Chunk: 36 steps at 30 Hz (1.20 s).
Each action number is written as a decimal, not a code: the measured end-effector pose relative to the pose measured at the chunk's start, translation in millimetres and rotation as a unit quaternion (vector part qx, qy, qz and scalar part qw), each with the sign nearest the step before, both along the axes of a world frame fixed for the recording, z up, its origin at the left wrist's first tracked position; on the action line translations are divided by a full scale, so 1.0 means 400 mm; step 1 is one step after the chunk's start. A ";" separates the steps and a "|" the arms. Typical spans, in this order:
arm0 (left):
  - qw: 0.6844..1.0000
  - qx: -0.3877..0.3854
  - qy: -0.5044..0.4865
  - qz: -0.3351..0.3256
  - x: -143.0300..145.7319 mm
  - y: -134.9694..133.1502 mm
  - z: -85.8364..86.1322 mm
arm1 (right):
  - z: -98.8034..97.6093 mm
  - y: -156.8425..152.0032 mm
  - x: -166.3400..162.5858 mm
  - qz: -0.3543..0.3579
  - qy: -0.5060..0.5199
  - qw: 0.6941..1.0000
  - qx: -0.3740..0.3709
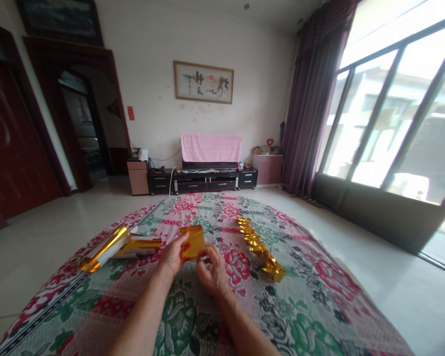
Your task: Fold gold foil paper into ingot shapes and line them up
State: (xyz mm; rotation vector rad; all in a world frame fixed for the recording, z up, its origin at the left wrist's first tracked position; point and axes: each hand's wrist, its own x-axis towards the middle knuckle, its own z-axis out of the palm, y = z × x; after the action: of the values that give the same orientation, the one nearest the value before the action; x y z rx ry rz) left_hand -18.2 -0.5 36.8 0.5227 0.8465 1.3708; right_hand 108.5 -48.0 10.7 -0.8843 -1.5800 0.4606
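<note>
A small sheet of gold foil paper (pixel 193 241) is held upright between both hands over a floral cloth (pixel 192 306). My left hand (pixel 173 256) pinches its left edge. My right hand (pixel 212 269) grips its lower right corner with curled fingers. A row of several folded gold paper pieces (pixel 259 247) lies on the cloth to the right of my hands. To the left lies a stack of flat gold foil sheets (pixel 118 245), partly rolled at one end.
The cloth covers a round surface with pale tiled floor (pixel 40 232) around it. A low dark TV cabinet (pixel 207 179) with a pink cover stands against the far wall. Large windows (pixel 392 113) and a purple curtain fill the right side; dark wooden doors stand left.
</note>
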 end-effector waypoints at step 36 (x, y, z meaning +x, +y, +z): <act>0.991 0.099 0.046 -0.079 0.044 -0.009 -0.065 | -0.004 0.036 0.023 -0.062 0.091 0.993 -0.043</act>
State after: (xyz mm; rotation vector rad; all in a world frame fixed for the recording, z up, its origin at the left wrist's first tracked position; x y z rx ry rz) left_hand -0.7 -4.1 10.8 0.7966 0.7302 1.2982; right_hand 117.8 -33.4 9.1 -0.9720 -1.3385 0.5078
